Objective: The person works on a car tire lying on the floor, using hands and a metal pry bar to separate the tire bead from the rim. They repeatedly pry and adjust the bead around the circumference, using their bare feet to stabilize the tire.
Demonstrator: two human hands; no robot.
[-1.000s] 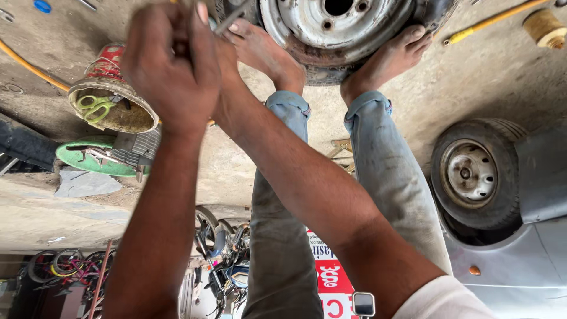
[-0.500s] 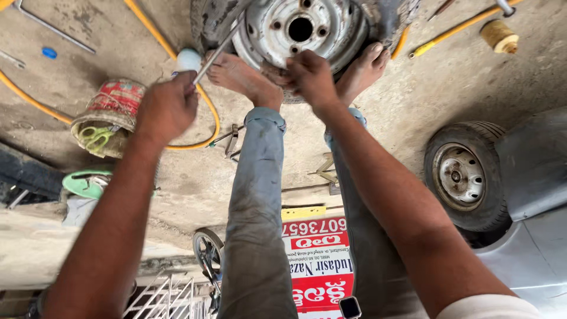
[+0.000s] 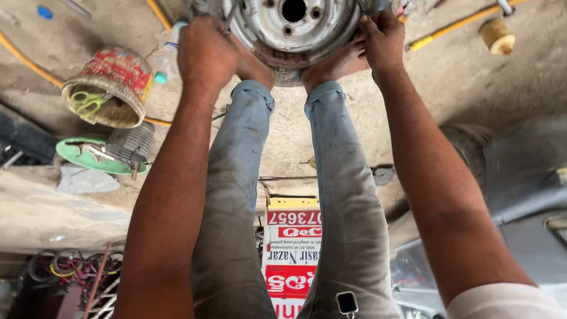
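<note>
Two hands are up at the top of the frame, both on the worn grey steel wheel rim that lies at top centre. My left hand sits at the rim's left edge, fingers curled into a closed fist; from this angle I see only its back, so I cannot tell for sure what it has clamped, though it touches the rim. My right hand is at the rim's right edge, fingers wrapped over the metal and gripping it.

Two bare feet press against the lower edge of the rim, at the ends of the legs in pale blue jeans that run down the middle of the frame.

In the upper left stands a round woven basket with a red printed band holding green-handled scissors (they lie just inside the basket's mouth). Below it, a green round plastic lid lies on the concrete ground, touching a grey ribbed block. A clear plastic bottle with a teal cap lies just left of my left hand. An orange hose crosses the upper right, near a spool of tan twine.
</note>
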